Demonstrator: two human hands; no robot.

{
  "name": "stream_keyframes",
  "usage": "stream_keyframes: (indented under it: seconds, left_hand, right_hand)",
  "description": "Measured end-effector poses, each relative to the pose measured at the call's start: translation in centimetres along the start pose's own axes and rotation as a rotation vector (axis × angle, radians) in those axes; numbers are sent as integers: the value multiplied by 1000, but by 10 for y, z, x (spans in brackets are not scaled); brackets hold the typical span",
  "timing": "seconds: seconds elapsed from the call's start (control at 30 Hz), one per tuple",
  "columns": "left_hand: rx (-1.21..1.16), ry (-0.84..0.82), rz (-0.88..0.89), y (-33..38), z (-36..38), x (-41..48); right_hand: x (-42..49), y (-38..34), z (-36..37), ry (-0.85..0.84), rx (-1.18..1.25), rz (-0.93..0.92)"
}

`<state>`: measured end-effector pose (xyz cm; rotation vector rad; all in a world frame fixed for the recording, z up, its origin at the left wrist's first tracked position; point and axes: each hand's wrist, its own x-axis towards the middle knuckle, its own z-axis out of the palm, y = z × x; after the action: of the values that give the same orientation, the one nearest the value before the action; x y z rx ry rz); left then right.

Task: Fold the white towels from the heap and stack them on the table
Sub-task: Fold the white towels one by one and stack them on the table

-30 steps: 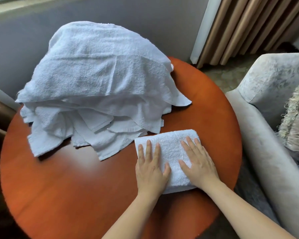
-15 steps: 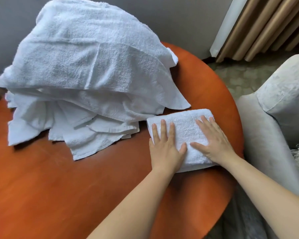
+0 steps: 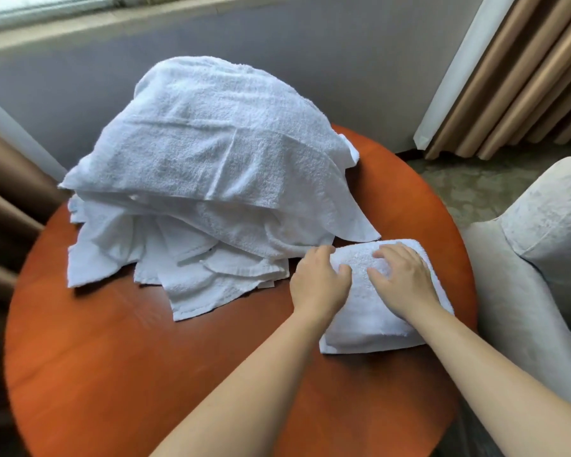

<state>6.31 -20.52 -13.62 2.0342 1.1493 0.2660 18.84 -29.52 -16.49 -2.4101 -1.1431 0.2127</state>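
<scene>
Folded towel (image 3: 376, 318) lies flat under both hands, on the right part of the table (image 3: 145, 357). Left hand (image 3: 320, 285) grips its far left corner, fingers curled over the edge and thumb on top. Right hand (image 3: 404, 285) rests on the top face with fingers bent; whether it pinches cloth cannot be told. Heap (image 3: 218, 166) sits just beyond and left of the hands, its drooping corner reaching the towel. Armchair (image 3: 524, 258) stands right of the right hand.

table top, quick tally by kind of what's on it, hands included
folded white towel: 1
heap of unfolded white towels: 1 (towels inside cannot be counted)
hands: 2, left hand and right hand
total: 4
</scene>
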Motion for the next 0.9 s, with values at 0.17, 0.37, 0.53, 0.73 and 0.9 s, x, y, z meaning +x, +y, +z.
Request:
stream_keyframes:
  seconds: [0.17,0.37,0.53,0.73,0.9]
  left_hand:
    - [-578,289,-275,-5,-57,34]
    - [-1178,395,-464,-33,-105,74]
    - [-1504,305,-544,-48,-126,96]
    - [-1696,192,-550,-39,-140,93]
    - [-1766,278,-513,-43,-145,77]
  right_hand:
    - [35,-77,-10,21,167,-15]
    - [57,-130,3,-90,321,132]
    - [64,-148,17,-121,454,273]
    - [77,-177,22,-298,1427,815]
    - [89,-177,22,81,1889,953]
